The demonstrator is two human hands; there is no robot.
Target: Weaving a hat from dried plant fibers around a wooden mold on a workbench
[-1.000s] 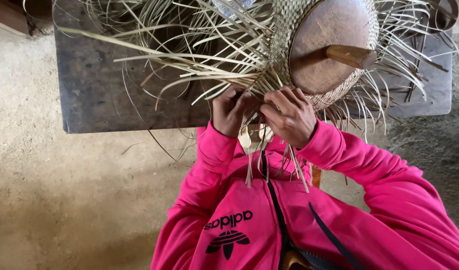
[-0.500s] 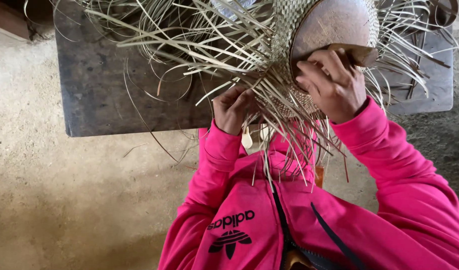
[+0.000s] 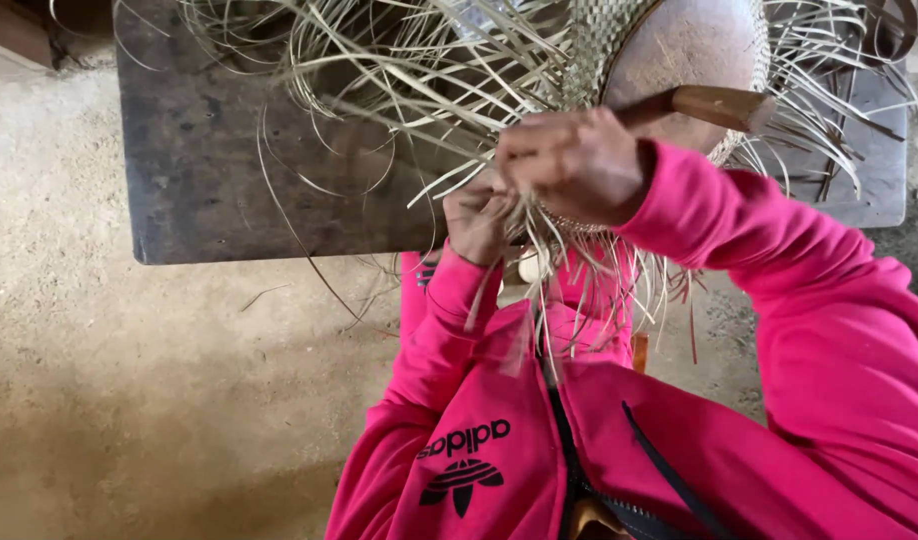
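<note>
A half-woven straw hat (image 3: 599, 40) sits over a round wooden block (image 3: 684, 50) with a wooden handle (image 3: 714, 103). Long loose straw strands (image 3: 379, 80) fan out from its edge across the bench. My left hand (image 3: 479, 222) pinches strands at the woven rim, just below the block. My right hand (image 3: 576, 165) is raised in front of the block, fingers closed on a bunch of strands that hang down toward my pink jacket. Both sleeves are bright pink.
A dark wooden bench (image 3: 219, 170) carries the hat and block. Bare sandy floor (image 3: 129, 400) lies to the left and below. A small pale round object (image 3: 531, 266) shows between my hands and chest.
My right hand has lifted from the rim beside the left hand, swung up over the block, then come back left in front of it, pulling strands along. The left hand stays at the rim.
</note>
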